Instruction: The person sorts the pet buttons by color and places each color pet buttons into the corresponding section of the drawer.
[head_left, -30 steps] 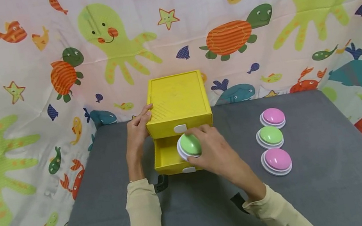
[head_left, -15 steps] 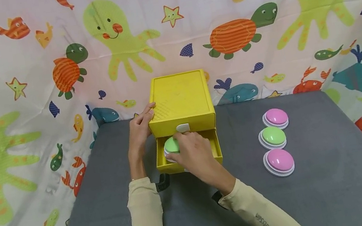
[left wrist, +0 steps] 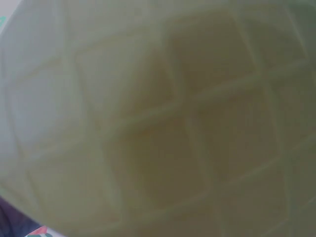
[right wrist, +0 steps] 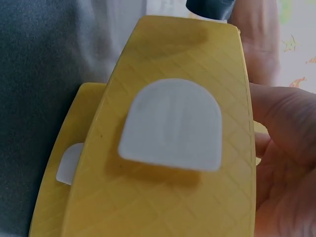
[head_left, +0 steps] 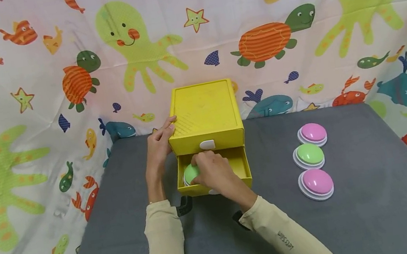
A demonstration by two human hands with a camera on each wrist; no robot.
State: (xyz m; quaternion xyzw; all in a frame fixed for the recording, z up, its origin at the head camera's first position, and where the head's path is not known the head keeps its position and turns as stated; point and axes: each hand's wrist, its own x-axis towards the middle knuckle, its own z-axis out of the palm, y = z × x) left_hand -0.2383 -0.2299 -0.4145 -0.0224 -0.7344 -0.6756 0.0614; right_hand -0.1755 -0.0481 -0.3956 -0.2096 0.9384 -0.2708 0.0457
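A small yellow drawer box (head_left: 206, 108) stands with its lower drawer (head_left: 241, 165) pulled out; the upper one is closed. My left hand (head_left: 157, 152) rests against the box's left side, its fingertips at the top edge. In the left wrist view, the box's grid-patterned side (left wrist: 148, 123) fills the picture. Inside the lower drawer, at its left end, is a push button (head_left: 191, 174) with a green dome and white base. My right hand (head_left: 213, 170) holds it, hiding its right part. The right wrist view shows a drawer front (right wrist: 168, 197) with a white tab handle (right wrist: 173, 126).
To the right of the box, a pink push button (head_left: 314, 132), a green push button (head_left: 310, 154) and a nearer pink push button (head_left: 317, 182) sit in a line on the grey table (head_left: 377, 188). A cloth printed with sea animals (head_left: 190, 44) hangs behind and at both sides.
My right hand has carried the green push button leftward and down into the left end of the open drawer. My left hand stays at the box's side. The view has shifted slightly.
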